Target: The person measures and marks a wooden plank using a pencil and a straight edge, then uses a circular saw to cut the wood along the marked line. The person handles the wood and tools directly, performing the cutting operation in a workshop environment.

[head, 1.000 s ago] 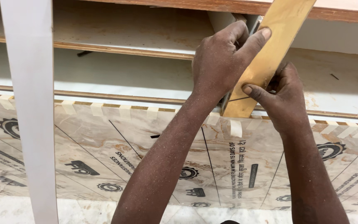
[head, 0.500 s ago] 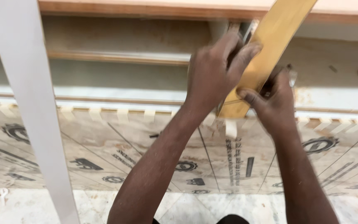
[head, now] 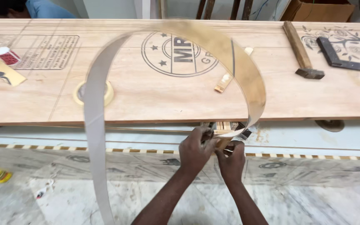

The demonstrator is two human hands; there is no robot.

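A long plywood desk (head: 155, 96) carries a hammer (head: 301, 51) at its right end. Left of the hammer lies a small wooden offcut (head: 226, 80); far left of it, a tape roll (head: 93, 92) and a red-topped cup (head: 7, 56).

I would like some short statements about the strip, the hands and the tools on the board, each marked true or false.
1. Both hands, the left hand and the right hand, pinch one end of the thin strip at the front edge of the plywood board. True.
2. The strip lies flat on the board. False: it curves up in a wide loop over the board.
3. A hammer lies on the board, to the right. True.
4. The right hand holds the hammer. False: the hammer lies apart, untouched.
5. A roll of tape lies on the board behind the strip. True.
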